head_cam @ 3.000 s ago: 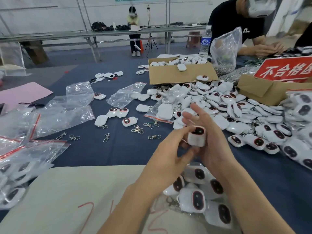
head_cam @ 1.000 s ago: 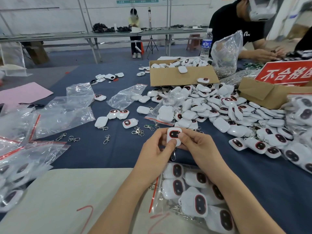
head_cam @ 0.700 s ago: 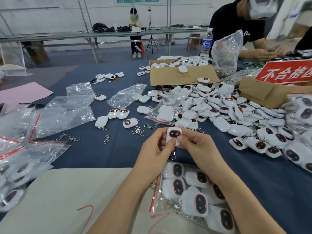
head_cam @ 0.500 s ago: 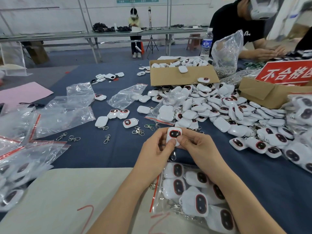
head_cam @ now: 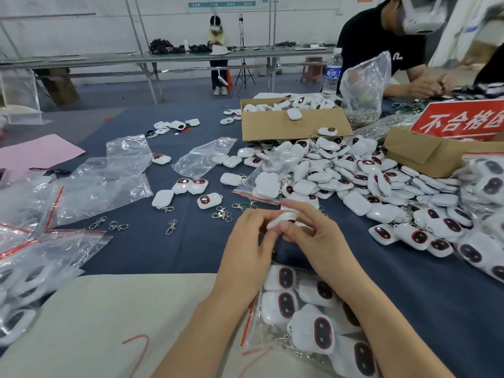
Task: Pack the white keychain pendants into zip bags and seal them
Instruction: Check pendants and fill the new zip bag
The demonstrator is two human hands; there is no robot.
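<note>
A: Where is it open?
B: The bare strip of dark blue cloth surface (head_cam: 174,252) at near left.
A: What blocks?
B: Loose silver metal clasps (head_cam: 222,214) ahead, crumpled clear plastic zip bags (head_cam: 103,186) leftward, a heap of white plastic pendants (head_cam: 381,186) crowding the right.

**Table** (head_cam: 191,249), dark blue cloth cover.
- Far centre: 1 open cardboard box (head_cam: 294,126) holding white pendants.
- In front of the box and to its right: heap of loose white pendants (head_cam: 354,181).
- Left-front of the box: empty clear zip bags (head_cam: 103,184), 4 single pendants (head_cam: 191,186), scattered metal clasps (head_cam: 171,227).
- Far left of the box: 1 pink sheet (head_cam: 35,154).
- Right of the box: 1 clear bag of metal parts (head_cam: 365,83), 1 second carton (head_cam: 417,151).
- Behind the box: 1 water bottle (head_cam: 332,73).
- Well in front of the box: 1 cream sheet (head_cam: 95,323), 1 filled zip bag (head_cam: 313,317) partly on it.
</note>
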